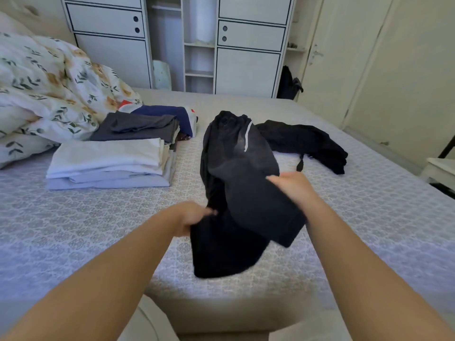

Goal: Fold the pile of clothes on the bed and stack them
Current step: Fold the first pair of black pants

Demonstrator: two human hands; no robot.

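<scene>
**Black trousers held over the bed**

On the bed [98, 230], near its front edge, both hands hold a pair of black trousers [236, 183]. The left hand [190, 217] pinches a fold at the garment's left side, fingers curled into the cloth. The right hand [293, 188] grips the upper layer from the right. Part of the trousers lies on the sheet. Behind them lies a crumpled black garment [310, 141]. To the left sits a stack of folded white clothes [108, 163], with folded dark clothes [140, 129] just behind and a floral duvet [49, 82] beyond.
</scene>
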